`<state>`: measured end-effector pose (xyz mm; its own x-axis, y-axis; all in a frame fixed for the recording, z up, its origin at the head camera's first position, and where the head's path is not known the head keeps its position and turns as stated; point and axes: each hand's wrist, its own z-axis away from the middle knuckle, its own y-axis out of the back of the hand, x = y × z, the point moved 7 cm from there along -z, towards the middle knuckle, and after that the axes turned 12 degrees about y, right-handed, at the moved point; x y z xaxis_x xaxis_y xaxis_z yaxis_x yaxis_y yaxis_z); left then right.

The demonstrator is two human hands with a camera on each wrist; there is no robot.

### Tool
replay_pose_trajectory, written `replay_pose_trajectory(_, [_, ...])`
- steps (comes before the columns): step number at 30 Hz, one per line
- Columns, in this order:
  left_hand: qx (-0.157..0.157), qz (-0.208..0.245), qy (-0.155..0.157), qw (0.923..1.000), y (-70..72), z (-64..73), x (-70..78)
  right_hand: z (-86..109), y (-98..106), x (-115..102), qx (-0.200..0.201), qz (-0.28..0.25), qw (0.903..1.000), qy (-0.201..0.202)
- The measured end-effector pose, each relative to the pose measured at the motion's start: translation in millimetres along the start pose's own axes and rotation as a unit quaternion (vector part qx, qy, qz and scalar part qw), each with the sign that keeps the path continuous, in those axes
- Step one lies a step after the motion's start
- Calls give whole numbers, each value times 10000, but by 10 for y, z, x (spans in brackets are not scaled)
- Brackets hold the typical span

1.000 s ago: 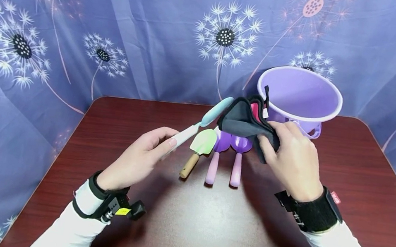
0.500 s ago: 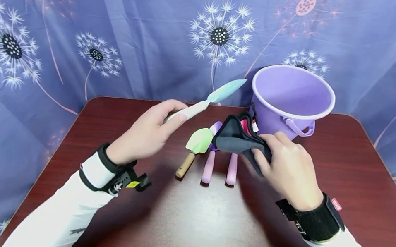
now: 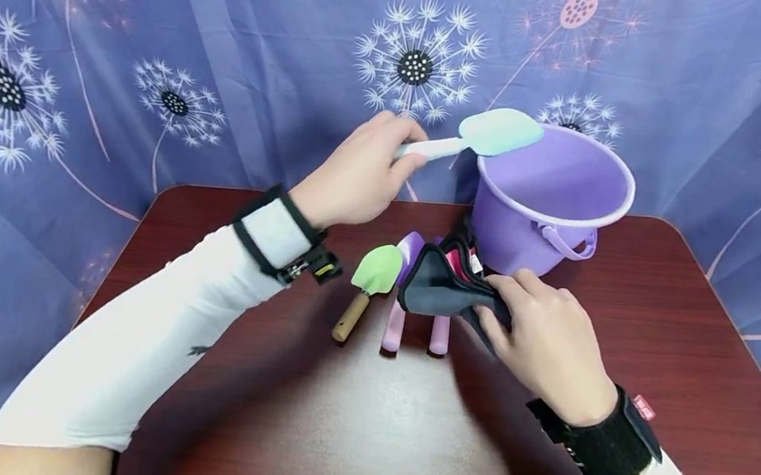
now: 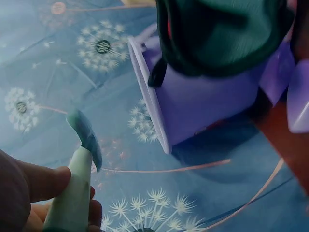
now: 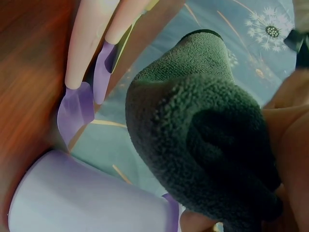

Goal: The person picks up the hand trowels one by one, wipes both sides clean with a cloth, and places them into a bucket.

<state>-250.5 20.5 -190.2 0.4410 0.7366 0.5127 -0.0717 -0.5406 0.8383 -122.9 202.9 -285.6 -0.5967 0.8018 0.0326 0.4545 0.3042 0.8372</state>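
My left hand (image 3: pixel 368 168) grips the white handle of a small trowel (image 3: pixel 500 131). The trowel's pale mint-blue blade overlaps the left rim of the purple bucket (image 3: pixel 521 232) in the head view. In the left wrist view my thumb lies along the trowel handle (image 4: pixel 72 186). Lower down, my right hand (image 3: pixel 543 343) pinches a dark grey fabric pouch (image 3: pixel 434 291) with black edging, a pink-red inside and a white tag. Its gaping end points left, above two purple trowels. The right wrist view shows the fuzzy side of the pouch (image 5: pixel 159 111).
On the table (image 3: pixel 355 427) lie a green trowel (image 3: pixel 376 269) with a wooden handle and two purple trowels with pink handles (image 3: pixel 394 329), partly hidden by the pouch. The bucket stands at the back, its side handle (image 3: pixel 567 246) facing front. A blue dandelion-print curtain (image 3: pixel 289 57) hangs behind.
My left hand has lifted the trowel up and to the right, from over the table to the bucket's rim, turning its blade. My right hand has lowered the pouch slightly, away from the bucket.
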Motion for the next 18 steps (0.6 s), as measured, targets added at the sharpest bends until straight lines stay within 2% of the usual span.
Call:
replay_pose_trajectory(3, [40,-637,-69,9979,-62,-211,137,5,-6,-42,-10,-36,10000,82])
replay_pose_trajectory(9, [-3,-1708,-147,9852,-278,-597,428,28,-7,-112,-28,-58,9998,211])
replay_pose_trajectory(14, [-192,-2281,-27,9734,-505,-830,626,45,-27,-200,-129,-46,9992,368])
replay_pose_trajectory(18, [-309,-2523,100,9671,-688,-946,695,63,-33,-259,-185,-49,9989,437])
